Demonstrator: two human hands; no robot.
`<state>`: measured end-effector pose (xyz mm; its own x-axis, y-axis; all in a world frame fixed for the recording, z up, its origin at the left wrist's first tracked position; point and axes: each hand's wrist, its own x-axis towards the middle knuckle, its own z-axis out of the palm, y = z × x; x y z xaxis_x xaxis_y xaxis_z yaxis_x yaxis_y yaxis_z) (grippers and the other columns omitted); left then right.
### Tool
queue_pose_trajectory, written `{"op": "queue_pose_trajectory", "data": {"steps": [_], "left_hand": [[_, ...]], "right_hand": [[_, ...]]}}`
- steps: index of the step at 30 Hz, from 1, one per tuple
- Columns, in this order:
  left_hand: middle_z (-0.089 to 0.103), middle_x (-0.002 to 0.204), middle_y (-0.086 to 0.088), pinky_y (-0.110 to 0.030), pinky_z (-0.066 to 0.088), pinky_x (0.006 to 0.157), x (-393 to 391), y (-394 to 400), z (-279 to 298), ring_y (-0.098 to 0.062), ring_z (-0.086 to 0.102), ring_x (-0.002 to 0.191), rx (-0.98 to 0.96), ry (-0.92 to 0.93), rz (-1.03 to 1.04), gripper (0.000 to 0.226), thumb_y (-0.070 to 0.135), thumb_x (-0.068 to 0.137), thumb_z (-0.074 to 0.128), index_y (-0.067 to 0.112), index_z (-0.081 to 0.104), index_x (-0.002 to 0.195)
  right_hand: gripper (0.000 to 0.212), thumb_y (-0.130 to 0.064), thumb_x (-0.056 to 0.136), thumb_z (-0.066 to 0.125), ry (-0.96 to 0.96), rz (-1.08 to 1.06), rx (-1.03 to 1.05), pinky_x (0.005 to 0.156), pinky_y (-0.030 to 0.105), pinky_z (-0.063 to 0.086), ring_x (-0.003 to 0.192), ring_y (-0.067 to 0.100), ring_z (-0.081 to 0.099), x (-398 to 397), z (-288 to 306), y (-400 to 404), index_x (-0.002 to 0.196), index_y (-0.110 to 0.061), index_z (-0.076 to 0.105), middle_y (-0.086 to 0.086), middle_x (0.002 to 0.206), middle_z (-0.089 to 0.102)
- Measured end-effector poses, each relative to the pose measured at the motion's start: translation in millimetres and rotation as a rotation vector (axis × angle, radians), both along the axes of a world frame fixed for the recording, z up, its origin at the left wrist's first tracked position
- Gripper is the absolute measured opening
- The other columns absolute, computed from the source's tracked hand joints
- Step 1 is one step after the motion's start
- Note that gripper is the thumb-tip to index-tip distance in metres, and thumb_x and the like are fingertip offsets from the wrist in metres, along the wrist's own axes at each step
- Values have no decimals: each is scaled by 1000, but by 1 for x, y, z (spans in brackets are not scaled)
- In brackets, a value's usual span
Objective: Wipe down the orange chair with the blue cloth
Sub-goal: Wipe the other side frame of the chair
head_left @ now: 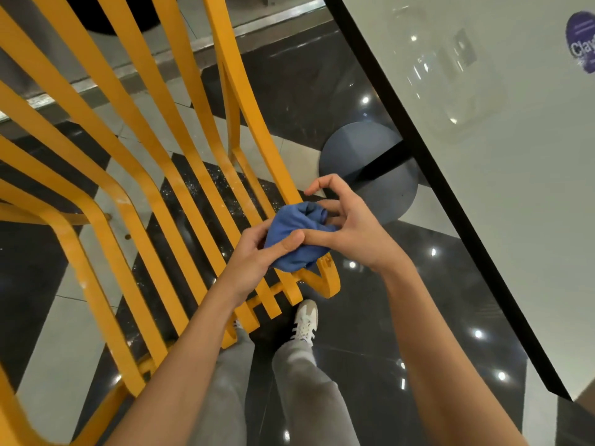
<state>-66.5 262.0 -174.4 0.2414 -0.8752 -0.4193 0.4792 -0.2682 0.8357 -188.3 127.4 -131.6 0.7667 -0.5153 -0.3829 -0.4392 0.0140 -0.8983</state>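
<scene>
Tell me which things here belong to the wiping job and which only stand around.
Job:
- blue cloth, bunched, held by both hands
- orange chair, slatted
- left hand
- right hand

Standing around:
- white table with purple sticker
- round table base

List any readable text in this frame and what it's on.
"Clay": large white letters on the round purple sticker on the white table; the word is cut off by the frame edge, so it may run on.
Small lines above and below it on the same sticker: too small and blurred to read.
Orange chair, blue cloth, shoe: no text visible.
</scene>
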Motion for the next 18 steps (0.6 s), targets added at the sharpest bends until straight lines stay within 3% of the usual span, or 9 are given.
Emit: {"op": "queue_pose_trajectory", "data": {"steps": [4, 7, 10, 13, 16, 18], "left_hand": [[74, 100, -6, -38, 56, 84, -17, 15, -12, -26, 69, 99, 78, -34, 164, 22, 34, 87, 59, 22, 72, 100], [74, 98, -1, -30, 59, 74, -27, 25, -17, -19, 71, 92, 143, 87, 410, 25, 33, 89, 54, 20, 69, 104], [71, 114, 0, -32, 57, 82, -36, 34, -29, -16, 68, 102, 193, 214, 716, 31, 33, 97, 48, 18, 63, 121], [73, 105, 5, -34, 54, 85, -61, 27, -41, -15, 69, 100, 260, 208, 909, 23, 30, 101, 46, 23, 64, 114], [72, 104, 7, -35, 51, 91, -92, 3, -42, -18, 66, 107, 307, 138, 999, 16, 30, 101, 49, 27, 64, 107], [69, 110, 4, -31, 51, 94, -110, -12, -37, -15, 64, 110, 289, -51, 1017, 18, 26, 101, 50, 22, 63, 113]], "right_hand": [[48, -8, 82, 79, -34, -25, 110, 88, 39, 58, 111, 26, 64, -24, -15, 11, 119, -6, 48, 14, 122, 59], [44, -18, 82, 77, -57, -261, 133, 95, 38, 55, 114, 22, 64, -55, -33, 16, 119, -12, 54, 8, 124, 63], [32, -21, 83, 79, 114, -416, 11, 97, 42, 54, 109, 16, 66, -87, -62, 24, 111, -20, 65, -3, 115, 69], [46, -26, 78, 83, 244, -305, 77, 101, 38, 52, 112, 6, 63, -105, -82, 40, 121, -26, 67, -11, 118, 70], [41, -20, 79, 83, 233, -238, 58, 95, 40, 56, 99, 4, 70, -106, -95, 50, 116, -30, 70, -14, 101, 76], [38, -16, 80, 82, 228, -250, 24, 89, 38, 58, 91, 3, 72, -104, -101, 52, 109, -38, 70, -20, 88, 76]]}}
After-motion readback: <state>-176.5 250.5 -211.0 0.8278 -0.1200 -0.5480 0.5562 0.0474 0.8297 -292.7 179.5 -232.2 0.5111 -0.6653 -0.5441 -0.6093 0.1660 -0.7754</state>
